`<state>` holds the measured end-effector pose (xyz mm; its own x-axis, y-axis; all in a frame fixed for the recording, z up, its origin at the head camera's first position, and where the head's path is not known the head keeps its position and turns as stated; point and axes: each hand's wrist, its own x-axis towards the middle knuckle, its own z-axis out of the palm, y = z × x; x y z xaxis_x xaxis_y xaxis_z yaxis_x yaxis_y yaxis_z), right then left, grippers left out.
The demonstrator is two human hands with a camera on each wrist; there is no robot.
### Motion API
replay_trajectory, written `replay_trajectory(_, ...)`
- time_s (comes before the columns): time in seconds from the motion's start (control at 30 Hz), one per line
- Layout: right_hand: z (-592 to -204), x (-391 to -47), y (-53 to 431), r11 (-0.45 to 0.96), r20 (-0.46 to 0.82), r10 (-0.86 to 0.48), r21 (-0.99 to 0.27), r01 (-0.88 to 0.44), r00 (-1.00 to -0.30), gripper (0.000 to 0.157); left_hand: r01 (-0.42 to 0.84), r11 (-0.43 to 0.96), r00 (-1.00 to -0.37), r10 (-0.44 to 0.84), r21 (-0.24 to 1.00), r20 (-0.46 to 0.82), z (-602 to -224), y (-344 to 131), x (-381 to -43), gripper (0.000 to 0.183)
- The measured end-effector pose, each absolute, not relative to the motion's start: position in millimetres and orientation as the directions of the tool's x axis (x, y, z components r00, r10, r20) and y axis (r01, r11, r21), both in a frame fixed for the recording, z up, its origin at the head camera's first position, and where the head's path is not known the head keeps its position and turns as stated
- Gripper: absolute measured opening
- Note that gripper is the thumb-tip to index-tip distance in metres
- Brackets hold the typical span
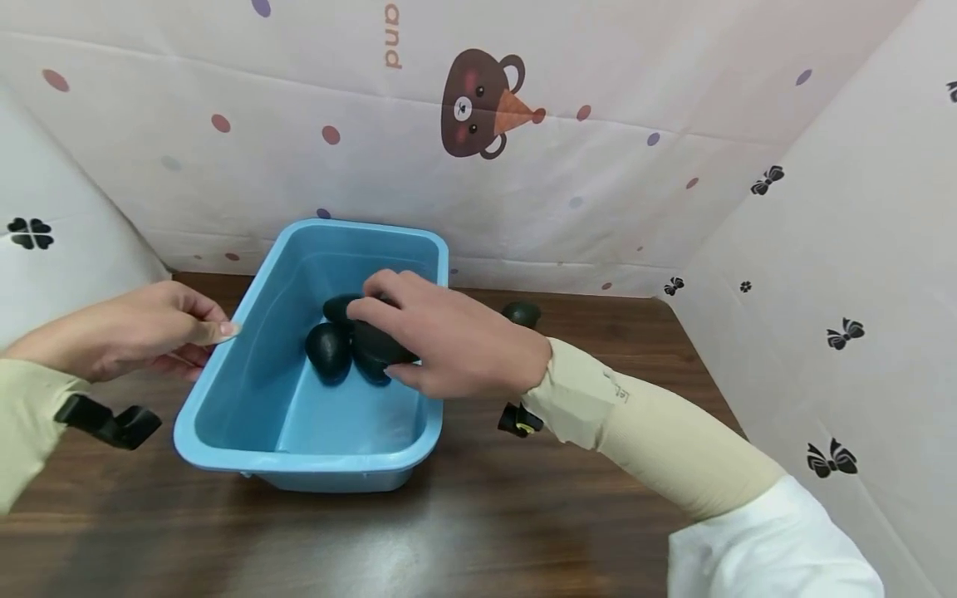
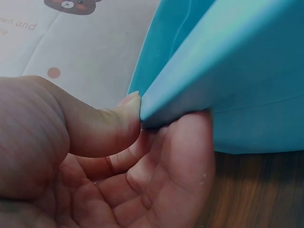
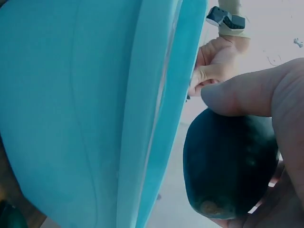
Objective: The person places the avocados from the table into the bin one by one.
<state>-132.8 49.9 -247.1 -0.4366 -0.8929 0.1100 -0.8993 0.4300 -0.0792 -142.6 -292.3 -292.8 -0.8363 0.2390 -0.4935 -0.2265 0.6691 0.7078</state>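
A light blue plastic basin (image 1: 299, 462) stands on the table with several dark green avocados (image 1: 327, 352) inside. My left hand (image 1: 157, 330) pinches its left rim; in the left wrist view the thumb (image 2: 114, 123) is on the outer lip and curled fingers are below. My right hand (image 1: 459, 336) reaches over the right rim and grips an avocado (image 3: 230, 164) between thumb and fingers. From the head view this held avocado overlaps those in the basin, and my fingers partly cover it. The right wrist view shows its brown stem end.
Another avocado (image 1: 521, 313) lies on the dark wooden table (image 1: 523, 515), right of the basin and partly behind my right wrist. A patterned white sheet (image 1: 598, 208) hangs close behind the basin and along both sides.
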Motion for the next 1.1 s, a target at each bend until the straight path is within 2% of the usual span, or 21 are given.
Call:
replay_trajectory(0.2,-252,-138,31,0.356,0.033,-0.933,-0.062,-0.932,-0.359,0.057,-0.226,0.665,-0.842,0.235,0.712,-0.486,-293,-290,-144,0.039)
replay_trajectory(0.5,-253,-139,14,0.284,0.007,-0.959,-0.024,-0.959,-0.284,0.05,-0.222,0.685,-0.841,0.227,0.694,-0.492,-296,-299,-140,0.038)
replay_trajectory(0.83,-250,-141,1,0.245,-0.037,-0.969,0.02,-0.969,-0.246,0.053,-0.239,0.668,-0.833,0.232,0.705,-0.502,-297,-299,-141,0.039)
replay_trajectory(1.1,-250,-145,-11,0.276,-0.119,-0.955,-0.007,-0.961,-0.273,0.06,-0.247,0.664,-0.831,0.229,0.705,-0.507,-294,-295,-145,0.04)
